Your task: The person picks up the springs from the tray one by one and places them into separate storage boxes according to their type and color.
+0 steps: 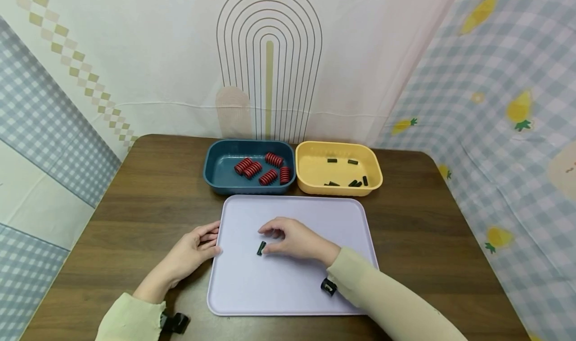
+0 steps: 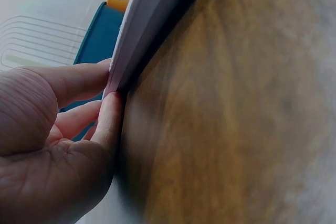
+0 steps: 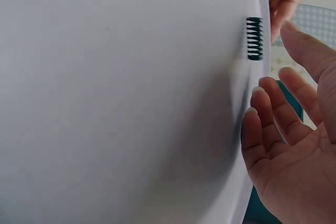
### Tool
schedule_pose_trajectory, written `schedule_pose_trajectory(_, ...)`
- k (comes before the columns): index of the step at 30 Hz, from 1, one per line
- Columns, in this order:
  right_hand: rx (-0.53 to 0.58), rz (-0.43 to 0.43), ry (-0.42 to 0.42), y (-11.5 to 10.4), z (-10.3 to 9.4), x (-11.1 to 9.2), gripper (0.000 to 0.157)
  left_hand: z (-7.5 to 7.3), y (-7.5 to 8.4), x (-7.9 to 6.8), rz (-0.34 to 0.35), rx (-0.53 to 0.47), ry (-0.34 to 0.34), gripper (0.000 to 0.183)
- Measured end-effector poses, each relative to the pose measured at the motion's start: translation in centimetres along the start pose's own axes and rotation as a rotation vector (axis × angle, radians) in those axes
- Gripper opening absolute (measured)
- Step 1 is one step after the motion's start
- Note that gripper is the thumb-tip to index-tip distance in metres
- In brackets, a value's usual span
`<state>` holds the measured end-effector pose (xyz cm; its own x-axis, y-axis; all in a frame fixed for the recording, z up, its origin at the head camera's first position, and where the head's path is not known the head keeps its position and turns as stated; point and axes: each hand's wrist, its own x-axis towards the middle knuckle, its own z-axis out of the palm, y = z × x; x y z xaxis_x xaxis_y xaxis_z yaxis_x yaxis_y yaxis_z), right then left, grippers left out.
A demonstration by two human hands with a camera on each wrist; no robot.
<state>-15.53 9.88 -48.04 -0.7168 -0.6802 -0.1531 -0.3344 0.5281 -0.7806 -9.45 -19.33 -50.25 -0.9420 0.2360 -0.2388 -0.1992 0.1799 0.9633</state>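
A small dark green spring (image 1: pixel 261 248) lies on the lilac tray (image 1: pixel 288 296), and the right wrist view shows its coils (image 3: pixel 254 39) near the tray's far side. Over the tray, my right hand (image 1: pixel 294 238) has its fingers loosely bent and parted, with nothing between them; its thumb tip is right beside the spring. My left hand (image 1: pixel 191 253) holds the tray's left edge. In the left wrist view, thumb and fingertips (image 2: pixel 111 100) meet at the tray's rim (image 2: pixel 131 40).
Behind the tray stand two bins side by side. The dark blue bin (image 1: pixel 220 178) contains several red springs (image 1: pixel 268 177). In the yellow bin (image 1: pixel 315 181) lie several dark green springs (image 1: pixel 353 162). All rests on a brown wooden table (image 1: pixel 418 241) before a patterned cloth.
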Motion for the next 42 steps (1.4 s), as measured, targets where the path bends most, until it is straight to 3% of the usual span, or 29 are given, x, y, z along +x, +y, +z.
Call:
schedule_pose_trajectory(21, -0.146, 0.011, 0.009, -0.3, 1.1, 0.4, 0.018, 0.0, -0.1, 0.1, 0.002, 0.009, -0.003, 0.067)
schedule_pose_trajectory(32, -0.206, 0.016, 0.017, -0.5, 1.3, 0.3, 0.015, 0.0, -0.2, 0.1, 0.005, 0.006, 0.000, 0.067)
schedule_pose_trajectory(37, -0.152, 0.021, 0.041, -0.4, 0.8, 0.2, 0.013, 0.0, -0.2, 0.1, 0.007, -0.004, -0.003, 0.066)
schedule_pose_trajectory(42, -0.069, 0.041, 0.132, 0.1, -1.0, -0.1, 0.011, 0.0, -0.1, 0.0, 0.006, -0.001, -0.005, 0.066)
